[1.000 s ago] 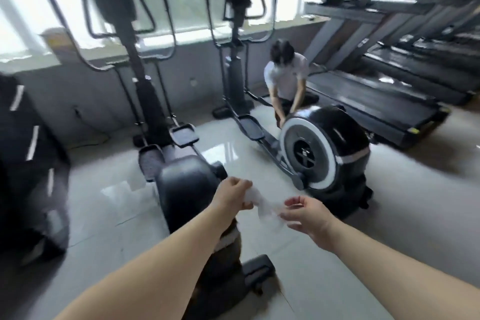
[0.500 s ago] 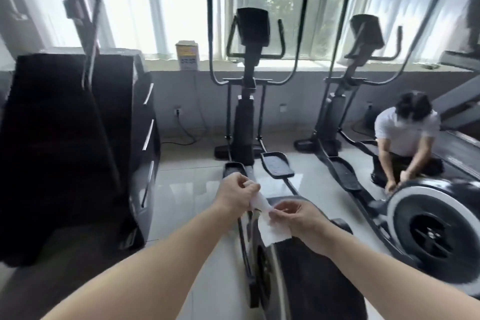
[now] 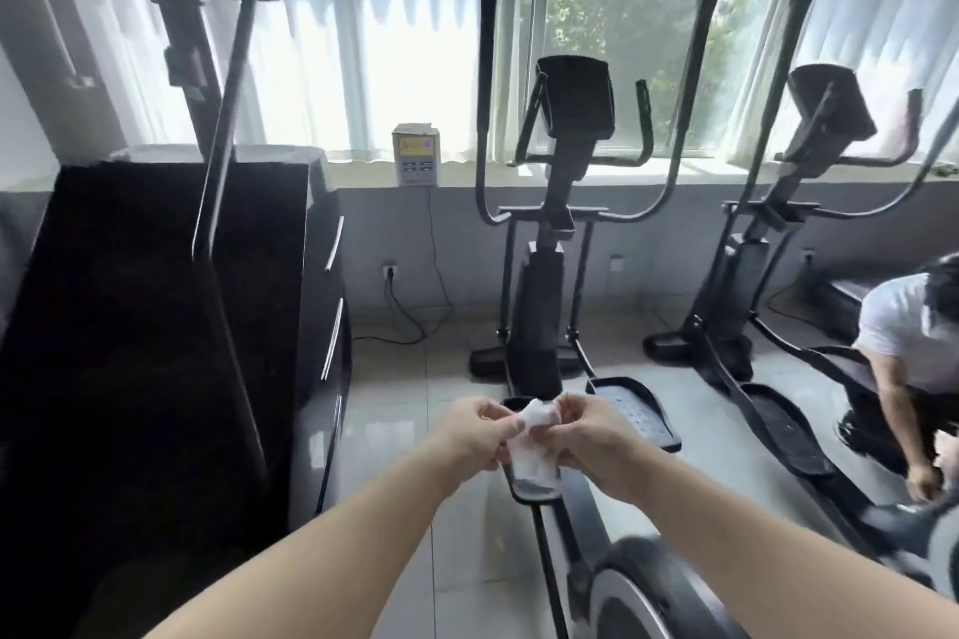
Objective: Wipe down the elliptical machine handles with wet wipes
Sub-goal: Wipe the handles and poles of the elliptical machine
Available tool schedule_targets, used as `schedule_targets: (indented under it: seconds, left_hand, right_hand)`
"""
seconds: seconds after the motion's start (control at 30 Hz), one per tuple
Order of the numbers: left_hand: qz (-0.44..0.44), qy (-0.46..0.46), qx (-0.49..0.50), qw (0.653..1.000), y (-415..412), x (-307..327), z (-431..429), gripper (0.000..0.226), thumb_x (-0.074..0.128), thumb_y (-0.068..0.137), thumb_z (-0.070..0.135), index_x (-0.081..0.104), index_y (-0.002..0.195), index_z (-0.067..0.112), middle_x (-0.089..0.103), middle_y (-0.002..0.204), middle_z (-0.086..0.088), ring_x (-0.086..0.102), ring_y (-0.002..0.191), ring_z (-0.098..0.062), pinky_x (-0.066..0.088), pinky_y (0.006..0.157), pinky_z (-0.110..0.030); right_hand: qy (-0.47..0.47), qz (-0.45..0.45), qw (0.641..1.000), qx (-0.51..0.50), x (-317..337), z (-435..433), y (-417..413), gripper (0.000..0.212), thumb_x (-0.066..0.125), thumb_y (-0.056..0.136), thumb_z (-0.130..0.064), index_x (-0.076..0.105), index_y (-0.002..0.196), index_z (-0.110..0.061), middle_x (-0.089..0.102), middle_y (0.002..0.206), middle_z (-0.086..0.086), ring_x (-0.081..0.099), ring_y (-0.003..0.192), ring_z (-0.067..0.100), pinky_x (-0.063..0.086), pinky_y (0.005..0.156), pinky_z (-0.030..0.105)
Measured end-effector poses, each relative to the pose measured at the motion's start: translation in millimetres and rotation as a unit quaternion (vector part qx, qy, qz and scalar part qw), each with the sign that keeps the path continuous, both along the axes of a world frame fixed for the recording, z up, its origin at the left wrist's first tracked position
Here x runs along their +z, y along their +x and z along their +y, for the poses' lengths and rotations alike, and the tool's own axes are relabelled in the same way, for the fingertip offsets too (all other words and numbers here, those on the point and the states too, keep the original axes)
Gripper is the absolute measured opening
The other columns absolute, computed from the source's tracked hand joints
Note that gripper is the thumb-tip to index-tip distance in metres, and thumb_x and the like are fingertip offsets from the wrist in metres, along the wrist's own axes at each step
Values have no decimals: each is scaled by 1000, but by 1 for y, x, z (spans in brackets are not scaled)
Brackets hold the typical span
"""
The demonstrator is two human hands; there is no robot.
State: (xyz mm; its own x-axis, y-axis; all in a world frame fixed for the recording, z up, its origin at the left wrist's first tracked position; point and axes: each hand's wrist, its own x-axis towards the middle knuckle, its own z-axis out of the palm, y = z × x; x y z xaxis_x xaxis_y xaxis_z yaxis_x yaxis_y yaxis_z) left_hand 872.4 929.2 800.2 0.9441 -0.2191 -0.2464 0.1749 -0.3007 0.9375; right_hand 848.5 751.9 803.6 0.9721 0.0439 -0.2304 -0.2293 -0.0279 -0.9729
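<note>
From the head view, both bare forearms reach forward and meet at the middle of the frame. The left hand point(image 3: 475, 433) and the right hand point(image 3: 591, 436) hold a wet wipe point(image 3: 534, 446) between them. Each grip is closed on the wipe, with thumb and curled fingers pinching its upper edge from either side.

The wipe is white and crumpled. Its top is bunched into a small wad between the fingertips, and the rest hangs down as a thin, slightly see-through sheet (it looks damp, though the blur makes the texture hard to read). It is held in the air in front of the person, over the near end of the elliptical machine point(image 3: 563, 202) and well apart from the handles.

The left handle point(image 3: 485, 93) and the right handle point(image 3: 693, 93) are long dark bars rising on either side of the console. A pedal point(image 3: 633, 410) sits just beyond the right hand, and the flywheel housing point(image 3: 638, 592) is at the lower edge.

A second elliptical point(image 3: 809, 161) stands to the right, with a person in a white shirt point(image 3: 903, 327) crouched beside it. A tall black machine point(image 3: 155, 301) fills the left side. A small box point(image 3: 416, 153) rests on the windowsill, in front of pale curtains. The tiled floor point(image 3: 415, 389) is glossy.
</note>
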Motion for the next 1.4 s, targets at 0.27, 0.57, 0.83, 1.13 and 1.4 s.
schedule_targets:
  seconds: [0.27,0.57,0.83,1.13,1.4]
  left_hand:
    - [-27,-3,80,996,212,40,-4,12,48,99,5,57,91,8,67,77,-10,62,57,-15,51,57,-29]
    - [-105,-103,52,988,389,53,-7,30,74,92,8,59,118,13,67,119,-10,72,103,-22,62,86,-34]
    - [-159,-68,34,984,577,51,22,32,74,89,1,66,114,18,66,115,-7,68,84,-17,58,66,-26]
    - [-85,-5,18,996,789,111,34,37,61,101,42,66,90,7,68,79,-7,59,57,-16,50,57,-27]
    - [-44,-94,-83,991,878,133,2,33,58,102,42,75,115,18,79,104,-4,73,105,-22,56,93,-33]
  right_hand:
    - [47,-25,998,-30,23,-18,213,39,62,89,18,67,119,-6,74,94,13,59,58,19,45,47,27]
    - [63,12,993,101,48,-16,395,39,75,85,-2,71,124,-9,75,108,18,69,90,29,54,83,42]
    - [11,-45,999,-12,38,-1,574,32,84,84,-9,74,114,-7,76,100,13,74,84,20,59,84,40]
    - [170,-62,980,-85,97,22,769,39,70,86,6,66,124,-3,73,103,18,76,84,29,61,70,36]
    - [159,-76,983,-51,136,15,845,37,62,93,12,63,126,-4,75,98,18,73,73,24,58,59,28]
